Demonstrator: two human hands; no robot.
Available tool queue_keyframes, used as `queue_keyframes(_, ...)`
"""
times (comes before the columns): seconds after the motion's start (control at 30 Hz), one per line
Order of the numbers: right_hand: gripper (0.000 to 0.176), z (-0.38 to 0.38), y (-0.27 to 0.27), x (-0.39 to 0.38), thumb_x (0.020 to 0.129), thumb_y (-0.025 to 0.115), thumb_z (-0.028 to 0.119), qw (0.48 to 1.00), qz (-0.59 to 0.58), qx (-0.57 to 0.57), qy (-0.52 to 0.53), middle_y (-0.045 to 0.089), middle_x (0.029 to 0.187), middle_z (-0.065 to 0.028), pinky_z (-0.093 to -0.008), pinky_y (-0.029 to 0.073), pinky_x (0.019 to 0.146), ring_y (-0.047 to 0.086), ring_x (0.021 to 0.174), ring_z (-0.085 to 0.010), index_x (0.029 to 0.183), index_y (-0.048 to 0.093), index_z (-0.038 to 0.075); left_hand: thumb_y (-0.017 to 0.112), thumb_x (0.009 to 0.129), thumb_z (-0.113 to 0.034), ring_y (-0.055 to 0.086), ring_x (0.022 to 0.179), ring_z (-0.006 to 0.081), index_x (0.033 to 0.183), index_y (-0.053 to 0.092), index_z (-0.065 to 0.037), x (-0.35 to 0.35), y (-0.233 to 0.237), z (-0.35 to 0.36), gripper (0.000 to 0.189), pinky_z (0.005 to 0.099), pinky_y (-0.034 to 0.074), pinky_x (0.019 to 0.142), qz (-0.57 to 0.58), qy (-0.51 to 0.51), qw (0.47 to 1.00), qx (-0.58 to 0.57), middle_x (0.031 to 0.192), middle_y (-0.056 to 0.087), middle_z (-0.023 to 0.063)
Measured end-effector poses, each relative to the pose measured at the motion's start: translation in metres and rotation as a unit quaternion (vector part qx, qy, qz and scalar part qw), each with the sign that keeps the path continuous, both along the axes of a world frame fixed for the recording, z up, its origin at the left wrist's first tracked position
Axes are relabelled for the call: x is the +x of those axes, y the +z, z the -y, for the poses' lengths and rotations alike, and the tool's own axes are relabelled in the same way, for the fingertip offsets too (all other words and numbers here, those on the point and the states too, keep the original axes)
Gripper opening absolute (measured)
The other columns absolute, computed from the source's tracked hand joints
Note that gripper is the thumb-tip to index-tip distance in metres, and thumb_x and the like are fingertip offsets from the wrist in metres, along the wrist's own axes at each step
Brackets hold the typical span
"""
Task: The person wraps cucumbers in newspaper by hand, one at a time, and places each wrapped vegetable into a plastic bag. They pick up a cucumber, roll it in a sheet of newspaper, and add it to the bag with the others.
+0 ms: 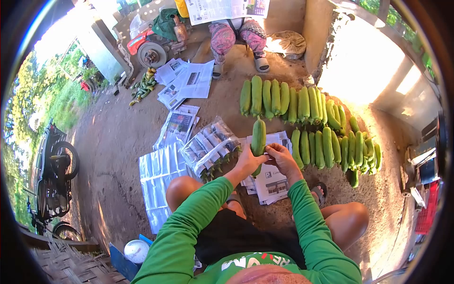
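Note:
Upright before me is a long green gourd (258, 135), held over a stack of newspaper sheets (273, 182). My left hand (247, 163) is closed around its lower part. From the other side, the fingers of my right hand (283, 158) pinch at the gourd's lower right edge; anything small between them is hidden. Left of my hands lies a clear plastic bag (211, 143) of newspaper-wrapped gourds, their green ends poking out. Two rows of bare gourds lie to the right, a far row (279, 99) and a nearer row (326, 147).
A plastic sheet (163, 177) and loose newspapers (189, 80) cover ground to the left. Opposite, a seated person (236, 38) holds up a newspaper sheet (227, 10). A red machine (149, 47), a heap of small gourds (144, 86) and a motorcycle (54, 175) stand farther left.

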State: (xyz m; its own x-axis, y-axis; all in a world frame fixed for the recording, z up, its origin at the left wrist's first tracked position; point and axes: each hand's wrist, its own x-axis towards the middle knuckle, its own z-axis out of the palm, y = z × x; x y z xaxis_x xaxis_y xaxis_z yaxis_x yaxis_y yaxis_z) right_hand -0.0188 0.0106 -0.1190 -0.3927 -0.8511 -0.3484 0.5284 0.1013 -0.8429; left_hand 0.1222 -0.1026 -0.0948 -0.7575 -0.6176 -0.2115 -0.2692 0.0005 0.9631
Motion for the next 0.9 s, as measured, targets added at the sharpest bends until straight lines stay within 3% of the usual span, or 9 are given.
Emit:
queue_keyframes(0.2,0.03,0.0,-0.004,-0.002,0.096,0.072,0.028,1.0,-0.004,-0.001,-0.011,0.069,0.105,-0.004,-0.0318,0.061,0.079,0.069,0.089,-0.0142,0.116,0.066,0.007,0.083,0.082,-0.019,0.063,0.097,0.0182,0.124,0.055,0.004,-0.004,-0.009,0.0,0.055,0.0339,0.052,0.083,-0.003,-0.005,1.0,-0.004,0.107,0.065,0.011)
queue_keyframes(0.63,0.042,-0.006,-0.007,-0.007,0.096,0.072,0.03,0.999,-0.03,0.004,0.01,0.068,0.113,-0.0061,-0.0306,0.058,0.08,0.067,0.095,-0.014,0.128,0.063,0.004,0.079,0.083,-0.013,0.062,0.097,0.0184,0.125,0.051,0.005,-0.006,0.004,-0.01,0.053,0.0328,0.053,0.08,-0.005,-0.014,1.0,-0.001,0.111,0.062,0.0111)
queue_keyframes(0.67,0.039,-0.005,-0.012,-0.006,0.096,0.071,0.029,1.0,-0.021,-0.002,0.002,0.068,0.114,-0.0057,-0.0301,0.059,0.079,0.068,0.095,-0.0139,0.126,0.063,0.005,0.077,0.082,-0.009,0.062,0.095,0.0184,0.126,0.054,0.002,-0.008,-0.022,0.001,0.051,0.0329,0.053,0.078,-0.043,-0.056,0.998,0.004,0.112,0.063,0.01)
queue_keyframes(0.7,0.041,-0.003,-0.011,-0.003,0.096,0.07,0.029,0.999,-0.037,-0.011,0.019,0.067,0.116,-0.0065,-0.0316,0.058,0.081,0.067,0.097,-0.0149,0.128,0.062,0.004,0.081,0.079,-0.012,0.062,0.102,0.0216,0.129,0.054,0.003,-0.007,-0.032,0.005,0.059,0.0348,0.052,0.086,-0.038,-0.058,0.998,-0.008,0.113,0.063,0.0118)
queue_keyframes(0.77,0.046,-0.011,-0.003,-0.001,0.096,0.069,0.032,0.998,-0.06,-0.019,0.026,0.068,0.119,-0.0067,-0.0349,0.057,0.083,0.067,0.098,-0.016,0.132,0.061,0.004,0.077,0.08,-0.007,0.063,0.104,0.0228,0.127,0.06,-0.002,-0.007,-0.026,0.002,0.05,0.0361,0.052,0.087,0.027,-0.057,0.998,0.032,0.115,0.063,0.0108)
queue_keyframes(0.8,0.048,-0.014,-0.001,-0.001,0.095,0.07,0.033,0.996,-0.077,-0.007,0.035,0.068,0.119,-0.0064,-0.0345,0.058,0.083,0.067,0.098,-0.0168,0.131,0.062,0.004,0.075,0.082,-0.004,0.063,0.105,0.023,0.129,0.057,-0.002,-0.007,-0.047,0.007,0.051,0.0362,0.052,0.087,-0.018,-0.064,0.998,0.01,0.117,0.063,0.0108)
queue_keyframes(0.83,0.047,-0.018,0.001,0.0,0.094,0.071,0.034,0.996,-0.084,-0.02,0.021,0.069,0.117,-0.0063,-0.0346,0.059,0.083,0.067,0.099,-0.0162,0.13,0.063,0.005,0.075,0.085,-0.005,0.062,0.106,0.0227,0.132,0.053,-0.002,-0.008,-0.043,0.002,0.052,0.0363,0.052,0.088,-0.049,-0.063,0.994,0.07,0.118,0.061,0.0103)
queue_keyframes(0.87,0.047,-0.02,0.003,0.0,0.094,0.07,0.034,0.997,-0.078,-0.023,0.016,0.069,0.115,-0.0066,-0.0351,0.06,0.083,0.068,0.099,-0.0162,0.129,0.063,0.004,0.076,0.086,-0.005,0.061,0.108,0.0219,0.133,0.05,-0.001,-0.01,-0.046,0.008,0.053,0.0359,0.051,0.092,-0.006,-0.075,0.996,0.053,0.119,0.06,0.0099)
queue_keyframes(0.9,0.045,-0.015,-0.009,-0.002,0.092,0.074,0.031,0.997,-0.073,-0.019,-0.006,0.069,0.109,-0.007,-0.0336,0.061,0.072,0.069,0.093,-0.017,0.128,0.063,0.006,0.078,0.087,-0.011,0.059,0.112,0.022,0.134,0.051,0.0,-0.011,-0.04,0.006,0.055,0.0355,0.048,0.096,-0.015,-0.088,0.995,0.05,0.122,0.059,0.0103)
